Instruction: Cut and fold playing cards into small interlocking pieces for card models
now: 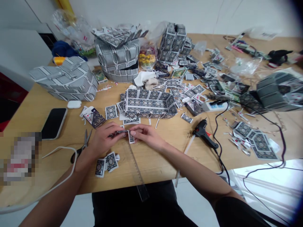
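Observation:
Both hands meet above the table's front part, at the centre of the view. My left hand has its fingers closed on a small patterned playing card piece, which looks folded. The fingers of my right hand pinch the right side of the same piece. Just under the hands a clear ruler lies on the table, its dark end over the front edge. Beyond the hands stands an open rectangular box made of cards. Grey-handled scissors lie beside my left wrist, and loose cards lie nearer the front.
A black glue gun with its cable lies right of my right hand. On the left are a phone and a white cable. Woven card baskets and heaped cards stand behind. A power strip lies at right.

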{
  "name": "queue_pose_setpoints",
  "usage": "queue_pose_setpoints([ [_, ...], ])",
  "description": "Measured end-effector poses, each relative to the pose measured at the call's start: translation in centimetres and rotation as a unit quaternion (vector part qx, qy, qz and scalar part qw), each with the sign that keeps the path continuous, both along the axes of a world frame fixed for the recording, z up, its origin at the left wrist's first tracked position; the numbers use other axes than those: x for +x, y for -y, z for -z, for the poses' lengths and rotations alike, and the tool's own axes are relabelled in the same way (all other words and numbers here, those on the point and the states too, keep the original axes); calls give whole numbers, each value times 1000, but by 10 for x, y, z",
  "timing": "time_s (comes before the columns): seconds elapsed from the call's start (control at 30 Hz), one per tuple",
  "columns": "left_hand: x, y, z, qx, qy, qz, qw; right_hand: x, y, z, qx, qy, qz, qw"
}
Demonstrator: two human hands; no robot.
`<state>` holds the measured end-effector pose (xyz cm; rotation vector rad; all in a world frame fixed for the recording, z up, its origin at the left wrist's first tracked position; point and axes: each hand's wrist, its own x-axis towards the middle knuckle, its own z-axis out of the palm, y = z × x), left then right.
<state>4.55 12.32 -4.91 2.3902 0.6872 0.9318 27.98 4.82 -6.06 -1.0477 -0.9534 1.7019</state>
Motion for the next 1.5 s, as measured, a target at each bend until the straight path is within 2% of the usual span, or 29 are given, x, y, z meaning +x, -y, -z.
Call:
queue_pose_setpoints([
  [0.5, -2, 1, -1, -6, -15, 0, 1000, 0, 1, 0, -19, -12, -4, 1000],
  [0.8, 1, 4, -6, 4, -7, 10, 1000, 1, -2, 1, 14, 10, 17, 1000],
  [1.03, 2, 4, -4, -42, -36, 34, 998, 1, -2, 4, 36, -48, 41, 997],
  [1.27, 0, 6, -9, -74, -66, 25, 995, 2, -4, 5, 55, -33, 50, 997],
  [1.43, -5, 4, -12, -88, -60, 53, 993, 2, -3, 7, 46, -5, 79, 996],
  [1.5, -6, 5, -11, -90, -58, 42, 993, 1, -2, 7, 54, 7, 91, 994],
])
